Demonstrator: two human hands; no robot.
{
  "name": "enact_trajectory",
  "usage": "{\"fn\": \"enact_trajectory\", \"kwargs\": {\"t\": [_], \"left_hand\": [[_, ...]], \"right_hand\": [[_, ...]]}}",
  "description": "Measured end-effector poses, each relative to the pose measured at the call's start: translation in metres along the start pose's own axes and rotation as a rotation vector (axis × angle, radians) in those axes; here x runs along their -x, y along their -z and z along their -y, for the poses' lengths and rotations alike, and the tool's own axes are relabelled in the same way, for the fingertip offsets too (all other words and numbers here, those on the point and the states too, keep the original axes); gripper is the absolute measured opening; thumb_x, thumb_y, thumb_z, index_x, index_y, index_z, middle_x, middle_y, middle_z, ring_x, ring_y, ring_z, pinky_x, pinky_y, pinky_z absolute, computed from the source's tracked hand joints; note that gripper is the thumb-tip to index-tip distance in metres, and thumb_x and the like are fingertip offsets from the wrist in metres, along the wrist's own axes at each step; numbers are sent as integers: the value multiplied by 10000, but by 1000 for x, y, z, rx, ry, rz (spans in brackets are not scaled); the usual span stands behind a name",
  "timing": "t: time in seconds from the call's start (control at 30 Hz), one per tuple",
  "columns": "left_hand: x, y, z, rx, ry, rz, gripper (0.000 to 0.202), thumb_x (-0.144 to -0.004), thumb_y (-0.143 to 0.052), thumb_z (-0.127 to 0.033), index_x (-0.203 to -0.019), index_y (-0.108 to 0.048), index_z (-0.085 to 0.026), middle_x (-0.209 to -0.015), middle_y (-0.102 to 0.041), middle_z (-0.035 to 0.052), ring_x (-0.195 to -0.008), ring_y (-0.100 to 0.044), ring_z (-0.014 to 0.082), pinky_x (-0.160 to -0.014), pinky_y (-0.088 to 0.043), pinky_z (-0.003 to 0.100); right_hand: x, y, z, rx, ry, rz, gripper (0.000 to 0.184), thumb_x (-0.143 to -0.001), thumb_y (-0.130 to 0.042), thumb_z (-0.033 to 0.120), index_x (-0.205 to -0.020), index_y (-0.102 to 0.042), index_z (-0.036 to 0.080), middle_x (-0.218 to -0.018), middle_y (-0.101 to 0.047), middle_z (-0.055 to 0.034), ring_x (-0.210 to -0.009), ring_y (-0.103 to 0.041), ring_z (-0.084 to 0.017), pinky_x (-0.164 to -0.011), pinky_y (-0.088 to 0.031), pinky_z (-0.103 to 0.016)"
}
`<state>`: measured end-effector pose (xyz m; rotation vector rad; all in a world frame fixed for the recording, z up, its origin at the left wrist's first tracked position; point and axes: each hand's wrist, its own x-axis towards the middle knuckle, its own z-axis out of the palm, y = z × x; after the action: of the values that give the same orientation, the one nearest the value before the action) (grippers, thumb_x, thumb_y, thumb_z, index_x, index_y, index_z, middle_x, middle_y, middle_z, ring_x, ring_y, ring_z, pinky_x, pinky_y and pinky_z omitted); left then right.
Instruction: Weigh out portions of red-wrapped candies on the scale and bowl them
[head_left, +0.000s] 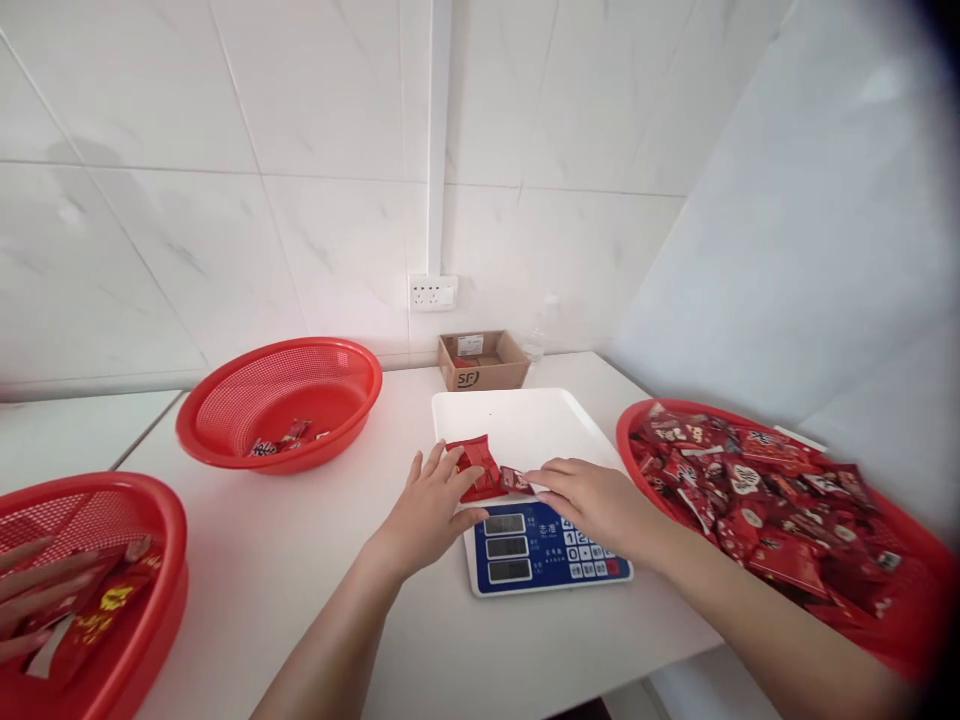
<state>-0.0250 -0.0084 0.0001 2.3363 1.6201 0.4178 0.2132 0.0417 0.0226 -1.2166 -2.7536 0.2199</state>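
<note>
A white electronic scale (525, 410) with a blue keypad stands on the table in front of me. On the front of its pan lies a shiny red bag (480, 460). My left hand (427, 505) grips this bag from the left, thumb at its lower edge and fingers over its face. From the other side, my right hand (592, 500) pinches a small dark red snack packet (516, 481) against the bag's right edge. Whether the packet's tip is inside the bag or only touching it, I cannot tell. The scale's display digits are too faint to read.
A red basket heaped with small red packets (757, 500) stands at right. At left, one red basket (277, 350) holds a few packets; a nearer red basket (176, 580) holds longer red packages. Behind the scale are a cardboard box (491, 376) and a clear bottle (537, 340).
</note>
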Motion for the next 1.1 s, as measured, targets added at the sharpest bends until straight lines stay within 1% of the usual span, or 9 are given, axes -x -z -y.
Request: {"fn": "enact_trajectory", "kwargs": {"t": [0.1, 0.23, 0.4, 0.53, 0.77, 0.87, 0.93, 1.0, 1.1], "left_hand": [[1, 4, 4, 8, 8, -41, 358, -923, -478, -423, -1251, -500, -281, -1417, -421, 57, -1387, -235, 315, -1111, -200, 590], [1, 8, 5, 18, 12, -68, 273, -917, -494, -400, -1132, -543, -239, -1312, -494, 73, -1331, -310, 301, -1095, -247, 568], [1, 4, 3, 26, 6, -91, 231, -905, -523, -388, -1079, -534, -236, -1295, -500, 72, -1305, -342, 297, -1079, -250, 597], [3, 1, 5, 30, 8, -71, 269, -904, -523, -393, -1122, -513, -236, -1366, -451, 72, -1361, -268, 318, -1093, -218, 613], [1, 2, 5, 27, 31, -27, 340, -909, -517, -399, -1201, -489, -227, -1445, -386, 98, -1407, -196, 332, -1111, -194, 605], [1, 3, 4, 25, 31, -18, 374, -908, -518, -401, -1243, -480, -239, -1482, -340, 106, -1415, -176, 335, -1110, -193, 605], [1, 4, 5, 18, 26, -33, 374, -908, -517, -405, -1247, -488, -249, -1496, -322, 108, -1417, -174, 339, -1108, -200, 602], [1, 5, 7, 11, 21, -72, 367, -914, -506, -406, -1245, -497, -250, -1507, -305, 117, -1418, -173, 347, -1105, -214, 597], [0, 4, 12, -9, 3, -184, 359, -926, -480, -394, -1240, -513, -225, -1513, -294, 145, -1415, -183, 352, -1100, -235, 592]], "right_hand": [[-2, 9, -5, -189, -86, -36, 319, -898, -436, 347, -1135, -640, 286, -1102, -657, -21, -916, -629, -226, -803, -497, -364], [-22, 8, -10, -433, -252, -211, 371, -883, -439, 450, -1143, -619, 254, -1019, -670, -28, -683, -634, -174, -734, -518, -339], [-62, -20, -3, -682, -248, -302, 355, -879, -459, 390, -1148, -603, 207, -1103, -656, -63, -993, -618, -204, -892, -488, -357], [-71, -42, 1, -612, -191, -253, 370, -882, -474, 364, -1204, -576, 213, -1245, -595, -87, -1143, -550, -223, -1010, -418, -411], [-53, -56, 1, -328, -161, -248, 457, -918, -399, 433, -1268, -557, 184, -1398, -451, -131, -1351, -316, -284, -1106, -285, -507], [-44, -53, 4, -313, -157, -178, 490, -922, -390, 478, -1311, -530, 215, -1441, -405, -120, -1383, -248, -294, -1106, -275, -527], [-33, -47, -1, -300, -161, -215, 496, -917, -395, 498, -1315, -524, 234, -1467, -369, -105, -1391, -229, -290, -1111, -267, -526], [-14, -37, -18, -281, -193, -308, 490, -911, -400, 507, -1310, -520, 250, -1470, -368, -87, -1377, -273, -275, -1111, -282, -503], [33, -17, -64, -204, -365, -453, 498, -890, -429, 504, -1309, -505, 245, -1443, -410, -81, -1340, -351, -265, -1095, -325, -457]]}}
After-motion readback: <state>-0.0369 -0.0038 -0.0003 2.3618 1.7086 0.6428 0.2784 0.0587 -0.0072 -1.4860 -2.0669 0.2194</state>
